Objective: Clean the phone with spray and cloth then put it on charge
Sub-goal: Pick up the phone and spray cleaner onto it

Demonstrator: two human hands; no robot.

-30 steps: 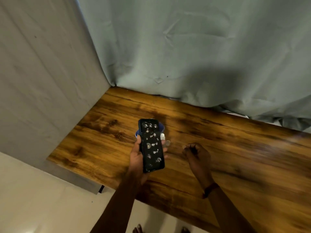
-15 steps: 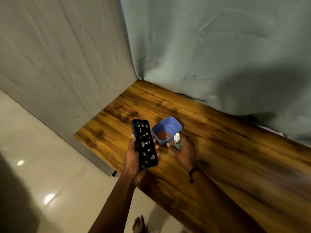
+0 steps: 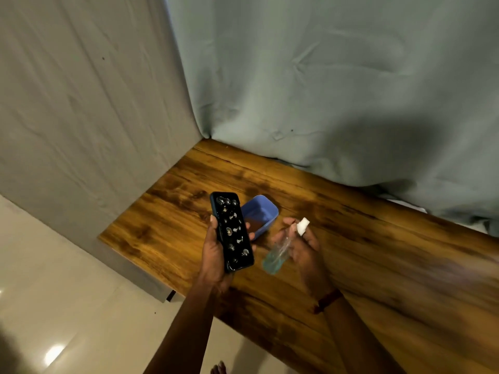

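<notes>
1. Wooden surface fills a corner, with a grey-green curtain behind it at 12 o'clock and a pale tiled floor at 7 o'clock.
2. The left hand holds the phone above the near part of the surface. Its fingers wrap round the edges, and the dark face, covered with light spots, looks toward the camera.
3. A blue box lies on the surface at 1 o'clock from the phone, partly hidden behind it.
4. The right hand, at 3 o'clock from the phone, grips a clear spray bottle with bluish liquid. The fingers close round its neck, and its white head points to 1 o'clock.
5. A dark band sits on the right wrist.
</notes>
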